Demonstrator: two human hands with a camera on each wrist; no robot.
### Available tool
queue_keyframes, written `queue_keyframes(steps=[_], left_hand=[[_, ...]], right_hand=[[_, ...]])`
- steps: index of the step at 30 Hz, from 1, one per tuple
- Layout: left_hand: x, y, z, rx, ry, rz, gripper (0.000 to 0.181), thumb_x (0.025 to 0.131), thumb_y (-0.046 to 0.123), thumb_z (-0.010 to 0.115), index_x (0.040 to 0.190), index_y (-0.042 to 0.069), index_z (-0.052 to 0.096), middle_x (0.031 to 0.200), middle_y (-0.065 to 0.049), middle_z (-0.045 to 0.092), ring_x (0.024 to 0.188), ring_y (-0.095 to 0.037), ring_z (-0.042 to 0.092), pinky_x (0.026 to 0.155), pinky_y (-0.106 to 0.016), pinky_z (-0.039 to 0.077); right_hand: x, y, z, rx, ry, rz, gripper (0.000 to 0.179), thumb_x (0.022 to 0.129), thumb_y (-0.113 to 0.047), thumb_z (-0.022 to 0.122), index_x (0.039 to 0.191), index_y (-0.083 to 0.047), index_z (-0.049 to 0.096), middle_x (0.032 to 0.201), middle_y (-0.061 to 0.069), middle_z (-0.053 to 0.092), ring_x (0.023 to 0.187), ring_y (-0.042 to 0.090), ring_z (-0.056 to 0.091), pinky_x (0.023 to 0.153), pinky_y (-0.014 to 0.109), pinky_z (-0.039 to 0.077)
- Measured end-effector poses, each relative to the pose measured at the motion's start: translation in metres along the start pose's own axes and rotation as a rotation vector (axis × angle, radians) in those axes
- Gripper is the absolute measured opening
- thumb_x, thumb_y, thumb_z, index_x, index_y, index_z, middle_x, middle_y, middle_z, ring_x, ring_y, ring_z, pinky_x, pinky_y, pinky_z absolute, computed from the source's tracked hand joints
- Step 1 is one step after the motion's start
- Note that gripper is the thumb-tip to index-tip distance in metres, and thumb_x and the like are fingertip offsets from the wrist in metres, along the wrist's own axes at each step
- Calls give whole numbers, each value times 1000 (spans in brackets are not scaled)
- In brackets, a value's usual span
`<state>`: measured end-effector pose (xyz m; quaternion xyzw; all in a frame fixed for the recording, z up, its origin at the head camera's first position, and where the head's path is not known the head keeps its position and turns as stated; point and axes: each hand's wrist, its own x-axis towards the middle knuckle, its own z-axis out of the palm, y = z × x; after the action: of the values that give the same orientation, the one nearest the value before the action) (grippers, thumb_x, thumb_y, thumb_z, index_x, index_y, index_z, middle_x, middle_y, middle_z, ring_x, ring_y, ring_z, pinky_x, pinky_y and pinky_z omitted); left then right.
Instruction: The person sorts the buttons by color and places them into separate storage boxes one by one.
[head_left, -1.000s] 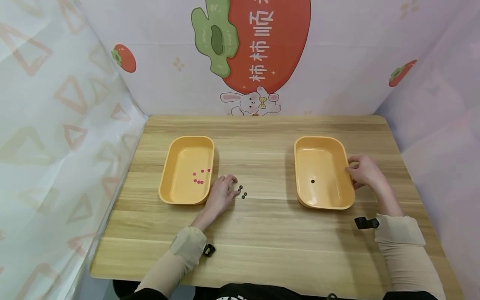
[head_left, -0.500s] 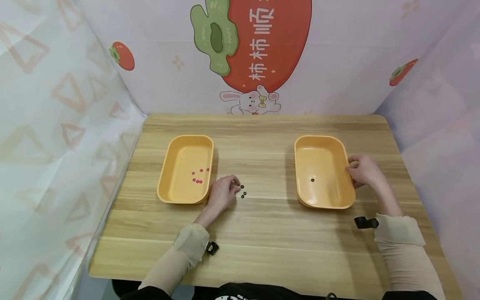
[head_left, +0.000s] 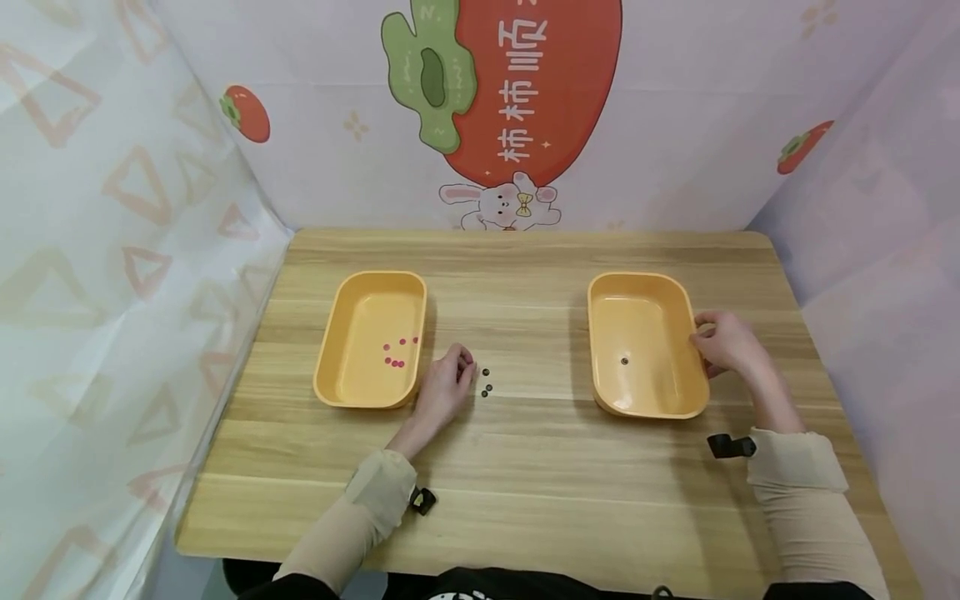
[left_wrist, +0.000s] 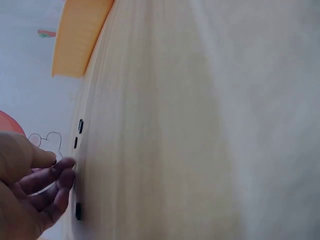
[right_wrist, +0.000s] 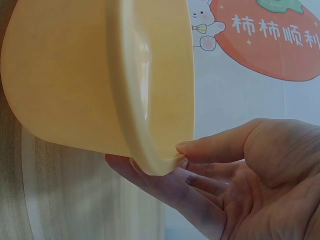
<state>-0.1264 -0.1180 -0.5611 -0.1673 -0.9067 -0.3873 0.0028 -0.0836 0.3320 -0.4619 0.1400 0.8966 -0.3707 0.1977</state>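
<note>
My left hand (head_left: 444, 385) hovers close over the table beside the left tray. Between thumb and fingers it pinches a small black button (left_wrist: 55, 161), mostly hidden by the fingertips. Just right of the fingers, three loose black buttons (head_left: 485, 372) lie on the wood. My right hand (head_left: 729, 343) grips the right side of a yellow plastic tray (head_left: 651, 287), thumb over the rim and fingers underneath it. One black button (head_left: 625, 361) lies on that tray's floor.
On the left stands a matching yellow tray (head_left: 367, 308) with several pink buttons (head_left: 394, 362) inside. Both trays rest on a wooden table (head_left: 517, 467). A printed cloth (head_left: 330, 158) hangs along the table's back edge, with more cloth at the sides.
The left hand has taken one black button from the small group and drawn its fingers together, lifting slightly away from the others. The right hand and both trays stay in place.
</note>
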Motion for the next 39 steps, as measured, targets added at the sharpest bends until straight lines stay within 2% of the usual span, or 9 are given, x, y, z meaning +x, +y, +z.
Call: queue_keyframes(steps=[2,7,13,19,24,28,31,34,39], left_hand=[[1,2,-2,-45,5,16,4,102,1,71,105,2,69,84,-11,78,72,-18,71,67,-31,60],[5,14,-7,-129,-28,2,6,101,5,76,106,1,79,89,-11,84,79,-21,79,73,-28,63],[11,32,-6,-330,-90,-35,13,97,1,81,109,-4,80,97,-19,85,87,-31,84,79,-30,68],[22,53,6,-461,-160,32,16,100,-5,75,115,-11,77,104,-24,84,92,-36,84,82,-38,69],[33,74,19,-471,-205,109,19,99,1,79,115,-10,78,106,-22,84,95,-35,83,85,-29,67],[43,92,31,-439,-225,138,17,99,6,80,114,-3,80,110,-17,85,99,-30,82,86,-21,63],[49,106,38,-424,-232,151,17,98,5,81,114,-1,81,113,-15,84,104,-30,81,91,-24,63],[53,120,45,-401,-237,174,18,98,7,82,115,2,81,117,-13,84,112,-29,79,101,-28,62],[58,142,61,-321,-254,257,19,99,12,82,117,6,81,123,-7,83,123,-25,74,117,-32,51]], right_hand=[[0,0,0,-2,2,-4,56,109,-4,48,152,27,31,142,56,51,74,24,79,66,45,69],[-1,-1,-1,6,3,-10,56,108,-4,49,152,27,31,140,56,52,72,23,79,64,43,69],[0,-1,0,3,4,-13,56,107,-3,49,151,27,32,139,55,53,71,21,78,63,44,69],[0,0,0,-5,13,-16,55,108,-4,49,151,26,34,139,55,54,72,21,78,63,43,69],[1,0,-1,-3,5,-7,55,108,-4,49,152,26,33,140,55,53,72,23,78,64,44,69],[2,-3,-2,-5,12,-2,55,109,-4,49,152,26,32,141,55,52,72,23,79,64,44,69],[3,-4,-2,-6,22,-5,54,109,-4,49,152,25,34,141,55,53,71,22,78,64,44,69],[2,-4,-1,-7,22,-3,54,109,-4,50,152,25,34,140,54,53,71,21,78,64,44,69],[2,0,1,-4,12,3,54,109,-3,50,152,26,34,140,54,53,72,21,78,64,44,69]])
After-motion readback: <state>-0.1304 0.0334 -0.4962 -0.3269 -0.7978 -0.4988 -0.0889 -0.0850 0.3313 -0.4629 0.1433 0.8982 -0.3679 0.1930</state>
